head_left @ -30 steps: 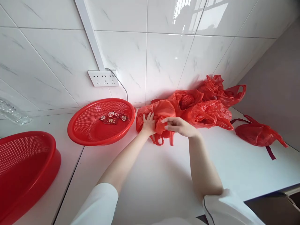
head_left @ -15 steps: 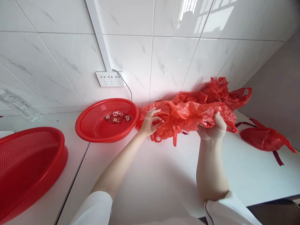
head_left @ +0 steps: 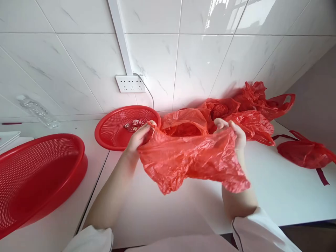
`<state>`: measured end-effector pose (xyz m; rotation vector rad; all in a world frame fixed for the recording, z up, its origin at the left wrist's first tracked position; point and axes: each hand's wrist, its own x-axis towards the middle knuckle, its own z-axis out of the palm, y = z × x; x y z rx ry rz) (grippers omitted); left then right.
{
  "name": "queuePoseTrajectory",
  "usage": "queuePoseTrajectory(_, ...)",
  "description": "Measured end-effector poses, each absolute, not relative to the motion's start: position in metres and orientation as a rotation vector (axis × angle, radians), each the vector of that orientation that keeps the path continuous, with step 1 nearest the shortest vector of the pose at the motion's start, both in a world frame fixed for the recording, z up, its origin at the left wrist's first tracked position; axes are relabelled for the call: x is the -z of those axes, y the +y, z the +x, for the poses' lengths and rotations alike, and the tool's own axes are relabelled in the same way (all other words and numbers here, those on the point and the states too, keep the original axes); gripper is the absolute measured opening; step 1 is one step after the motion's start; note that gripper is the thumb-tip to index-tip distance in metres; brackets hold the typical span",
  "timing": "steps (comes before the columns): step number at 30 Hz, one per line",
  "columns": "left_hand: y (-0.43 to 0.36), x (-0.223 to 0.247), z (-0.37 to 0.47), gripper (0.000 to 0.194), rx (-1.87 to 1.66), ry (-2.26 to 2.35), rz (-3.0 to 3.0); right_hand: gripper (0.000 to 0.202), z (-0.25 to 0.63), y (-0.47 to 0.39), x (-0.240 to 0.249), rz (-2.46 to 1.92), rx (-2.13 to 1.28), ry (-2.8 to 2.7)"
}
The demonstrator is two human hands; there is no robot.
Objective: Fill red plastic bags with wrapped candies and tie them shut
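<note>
A thin red plastic bag (head_left: 189, 159) is stretched between my two hands above the white table. My left hand (head_left: 141, 137) pinches its left end, in front of the round red basket (head_left: 105, 140). At the other end my right hand (head_left: 237, 134) grips the bag, its lower fingers partly hidden by the plastic. Behind the held bag lie more crumpled red plastic bags (head_left: 252, 124) along the wall. Small dark red printed packets (head_left: 135, 125) lie inside the round basket, partly covered by my left hand.
A larger red basket (head_left: 76, 168) stands on the left. Behind it a clear plastic bottle (head_left: 39, 111) lies near the wall. A red bag with dark straps (head_left: 304, 154) rests at the right. A socket strip (head_left: 130, 84) with a cable is on the tiled wall.
One red bag has come out of the pile toward me and is now spread between both hands. My left hand has moved left and closed on its end. The view has shifted slightly.
</note>
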<state>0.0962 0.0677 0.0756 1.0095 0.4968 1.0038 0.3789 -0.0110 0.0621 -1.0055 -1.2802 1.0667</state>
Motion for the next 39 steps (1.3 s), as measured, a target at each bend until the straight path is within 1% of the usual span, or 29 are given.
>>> queuePoseTrajectory(2, 0.060, -0.084, 0.077, 0.023, -0.844, 0.551, 1.123, 0.039, 0.378, -0.008, -0.068, -0.973, -1.311, -1.305)
queuePoseTrajectory(4, 0.055, -0.094, 0.058, 0.039, -0.632, 0.645, 1.258, 0.035, 0.378, 0.000, -0.073, -1.017, -1.456, -1.633)
queuePoseTrajectory(5, 0.053, -0.098, 0.049, 0.042, -0.533, 0.707, 1.336, 0.034, 0.376, 0.004, -0.074, -1.052, -1.479, -1.853)
queuePoseTrajectory(7, 0.048, -0.104, 0.036, 0.035, -0.332, 0.827, 1.519, 0.032, 0.368, 0.009, -0.074, -1.152, -1.432, -2.276)
queuePoseTrajectory(8, 0.046, -0.104, 0.031, 0.031, -0.223, 0.876, 1.627, 0.031, 0.362, 0.010, -0.073, -1.240, -1.350, -2.453)
queuePoseTrajectory(9, 0.044, -0.104, 0.029, 0.032, -0.112, 0.914, 1.740, 0.030, 0.354, 0.009, -0.070, -1.366, -1.213, -2.586)
queuePoseTrajectory(10, 0.042, -0.103, 0.027, 0.038, 0.004, 0.943, 1.851, 0.026, 0.345, 0.008, -0.066, -1.511, -1.029, -2.668)
queuePoseTrajectory(12, 0.037, -0.100, 0.027, 0.051, 0.237, 0.970, 2.012, 0.011, 0.328, 0.005, -0.058, -1.762, -0.652, -2.731)
queuePoseTrajectory(13, 0.035, -0.100, 0.027, 0.053, 0.326, 0.964, 2.048, 0.012, 0.321, 0.004, -0.053, -1.843, -0.519, -2.746)
queuePoseTrajectory(14, 0.032, -0.100, 0.028, 0.055, 0.387, 0.945, 2.053, 0.022, 0.314, 0.003, -0.049, -1.898, -0.439, -2.768)
queuePoseTrajectory(16, 0.028, -0.104, 0.029, 0.058, 0.415, 0.910, 2.012, 0.045, 0.304, 0.001, -0.041, -1.968, -0.378, -2.820)
queuePoseTrajectory(18, 0.022, -0.107, 0.034, 0.061, 0.334, 0.950, 2.007, 0.067, 0.297, 0.000, -0.037, -2.016, -0.347, -2.843)
queuePoseTrajectory(20, 0.015, -0.103, 0.045, 0.062, 0.207, 1.068, 2.085, 0.079, 0.290, -0.001, -0.036, -2.000, -0.344, -2.859)
queuePoseTrajectory(21, 0.012, -0.097, 0.052, 0.060, 0.156, 1.135, 2.140, 0.079, 0.286, -0.002, -0.037, -1.961, -0.352, -2.873)
queuePoseTrajectory(23, 0.006, -0.079, 0.069, 0.053, 0.103, 1.255, 2.250, 0.065, 0.280, -0.005, -0.039, -1.867, -0.368, -2.901)
queuePoseTrajectory(25, 0.003, -0.053, 0.083, 0.041, 0.255, 1.309, 2.329, 0.044, 0.275, -0.006, -0.038, -1.829, -0.363, -2.913)
queuePoseTrajectory(26, 0.004, -0.038, 0.086, 0.034, 0.368, 1.306, 2.378, 0.040, 0.275, -0.005, -0.035, -1.836, -0.366, -2.910)
queuePoseTrajectory(27, 0.005, -0.024, 0.086, 0.034, 0.442, 1.305, 2.464, 0.040, 0.276, -0.004, -0.030, -1.861, -0.384, -2.897)
queuePoseTrajectory(29, 0.012, 0.002, 0.077, 0.069, 0.488, 1.311, 2.663, 0.057, 0.282, 0.002, -0.016, -1.930, -0.453, -2.853)
queuePoseTrajectory(30, 0.018, 0.013, 0.068, 0.079, 0.505, 1.260, 2.733, 0.065, 0.287, 0.005, -0.008, -1.954, -0.496, -2.835)
queuePoseTrajectory(31, 0.023, 0.022, 0.058, 0.083, 0.508, 1.201, 2.755, 0.068, 0.292, 0.009, 0.000, -1.964, -0.539, -2.825)
queuePoseTrajectory(32, 0.029, 0.028, 0.048, 0.083, 0.494, 1.148, 2.738, 0.065, 0.296, 0.013, 0.008, -1.954, -0.581, -2.825)
queuePoseTrajectory(36, 0.048, 0.030, 0.021, 0.082, 0.449, 1.009, 2.667, 0.038, 0.305, 0.028, 0.024, -1.771, -0.819, -2.862)
queuePoseTrajectory(39, 0.053, 0.024, 0.013, 0.077, 0.333, 1.013, 2.665, 0.032, 0.302, 0.035, 0.028, -1.764, -0.906, -2.783)
